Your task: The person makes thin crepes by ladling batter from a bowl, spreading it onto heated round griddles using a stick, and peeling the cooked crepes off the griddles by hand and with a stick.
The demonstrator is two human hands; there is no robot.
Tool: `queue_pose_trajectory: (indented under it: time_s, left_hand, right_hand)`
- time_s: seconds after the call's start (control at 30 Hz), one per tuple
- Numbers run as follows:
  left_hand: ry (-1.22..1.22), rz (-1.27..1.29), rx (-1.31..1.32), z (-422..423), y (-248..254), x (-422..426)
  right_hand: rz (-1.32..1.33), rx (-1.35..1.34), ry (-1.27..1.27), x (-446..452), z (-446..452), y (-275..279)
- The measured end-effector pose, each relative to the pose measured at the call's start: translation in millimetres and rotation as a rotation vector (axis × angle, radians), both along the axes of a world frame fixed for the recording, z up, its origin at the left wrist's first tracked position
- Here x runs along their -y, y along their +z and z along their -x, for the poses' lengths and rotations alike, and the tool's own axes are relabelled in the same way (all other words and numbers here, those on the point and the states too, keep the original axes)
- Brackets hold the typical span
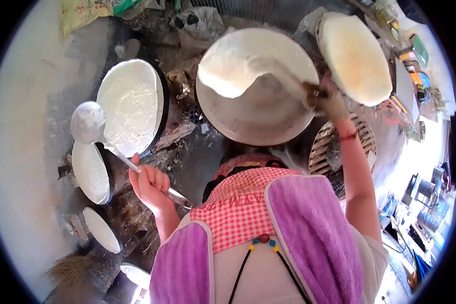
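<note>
My left hand [151,185] is closed around the handle of a large metal ladle [88,123], whose bowl is coated white and hangs at the left, near a round pan of white batter [128,106]. My right hand [328,99] reaches over the right rim of a big round griddle [256,119]. It grips a spreader [288,76], smeared by motion, that extends over the griddle; its exact shape I cannot make out. White batter [228,66] covers the griddle's upper left part, with a curved edge, and the lower part shows bare metal.
A pale flatbread [354,58] on a round support stands at upper right. Below it is a slatted round basket [321,147]. More round pans with white contents [91,172] line the left side. A straw broom [73,271] lies at lower left.
</note>
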State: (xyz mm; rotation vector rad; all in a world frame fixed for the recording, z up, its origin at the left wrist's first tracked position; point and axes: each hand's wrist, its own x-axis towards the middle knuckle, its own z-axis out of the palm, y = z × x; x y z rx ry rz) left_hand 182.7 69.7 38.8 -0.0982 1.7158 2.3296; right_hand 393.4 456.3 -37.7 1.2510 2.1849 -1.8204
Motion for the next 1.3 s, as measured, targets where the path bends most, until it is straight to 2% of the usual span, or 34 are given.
queue_pose_trajectory:
  time_s: [0.07,0.1,0.13,0.2,0.27,0.3,0.37,0.4,0.47,0.53,0.6,0.67,0.73,0.8,0.87,0.97,1.03,1.07,1.1,1.13,1.17,1.2,1.23,1.27,1.3]
  left_hand:
    - [-0.110,0.128,0.055,6.1,-4.8,-4.0]
    - [-0.141,0.255,0.081,11.2,-7.9,-6.3]
    - [-0.145,0.255,0.079,16.2,-11.8,-7.0]
    - [-0.354,0.723,-0.034,26.6,-29.5,-3.2]
    - [-0.387,0.842,-0.388,30.1,-54.4,5.6]
    - [-0.458,0.875,-0.470,21.9,-43.3,0.7]
    - [-0.516,0.912,-0.702,15.7,-48.8,-3.9]
    - [-0.522,0.915,-0.696,12.3,-49.1,-9.2]
    - [-0.611,1.046,-0.722,8.4,-44.5,-25.6]
    - [-0.606,1.091,-0.723,0.2,-50.1,-35.1]
    - [-0.589,1.106,-0.734,-12.7,-63.7,-32.2]
    - [-0.602,1.096,-0.630,-32.6,-59.3,-20.8]
    - [-0.656,1.052,-0.581,-49.4,-56.0,-0.4]
    - [-0.711,1.044,-0.571,-60.0,-49.3,20.5]
    - [-0.888,0.982,-0.525,-65.9,-41.2,32.7]
    - [-1.039,0.792,-0.595,-59.9,-55.8,30.5]
    - [-1.081,0.642,-0.723,-44.9,-84.8,16.4]
    - [-1.084,0.567,-0.803,-34.5,-101.1,7.5]
    - [-1.085,0.497,-0.628,-25.8,-107.7,1.5]
    - [-1.073,0.415,-0.454,-22.0,-109.5,0.7]
    - [-1.071,0.432,-0.329,-19.1,-83.8,5.1]
    - [-0.979,0.370,-0.396,-16.3,-74.9,16.3]
    - [-0.952,0.275,-0.210,-10.8,-56.5,32.9]
    - [-0.865,0.228,-0.310,-4.6,-53.4,48.4]
    - [-0.849,0.044,-0.162,1.2,-41.8,63.5]
  right_hand:
    - [-0.079,-0.041,-0.037,-18.2,19.5,-12.2]
    - [0.014,-0.074,-0.032,-4.7,34.7,-4.0]
    - [-0.081,-0.077,0.131,5.1,39.1,-10.5]
    - [-0.025,0.045,0.214,22.9,28.6,0.4]
    - [-0.055,0.086,0.174,40.6,-1.6,20.1]
    - [-0.048,0.054,0.139,45.1,-22.8,18.6]
    - [-0.145,-0.008,0.083,27.2,-51.3,-28.0]
    - [-0.195,-0.037,0.056,17.8,-65.3,-51.1]
    - [0.014,-0.055,-0.229,25.2,-29.2,-12.9]
    - [-0.094,-0.150,0.010,39.0,-3.4,-28.5]
    - [-0.059,-0.162,0.072,61.4,6.6,-19.9]
    - [0.038,0.035,0.091,81.0,-1.3,-0.4]
    - [0.053,0.096,0.087,95.4,-30.9,4.4]
    - [-0.055,-0.021,0.073,111.2,-78.9,-15.8]
    - [-0.375,0.181,0.131,147.2,-110.6,-23.1]
    - [-0.384,0.269,-0.014,207.1,-172.7,-110.8]
    - [-0.018,0.407,-0.339,252.3,-186.1,-167.7]
    - [-0.011,0.414,-0.340,272.3,-174.6,-187.7]
    - [0.008,0.259,-0.614,288.4,-157.6,-202.5]
    - [0.060,0.088,-0.790,294.6,-126.1,-185.3]
    - [0.104,-0.097,-0.952,300.5,-93.7,-167.3]
    - [0.190,-0.296,-1.021,301.5,-36.0,-103.2]
    - [0.384,-0.305,-0.959,299.5,3.8,-48.4]
    - [0.409,-0.345,-0.847,295.7,30.8,-45.8]
    - [0.424,-0.454,-0.690,290.8,57.0,-73.5]
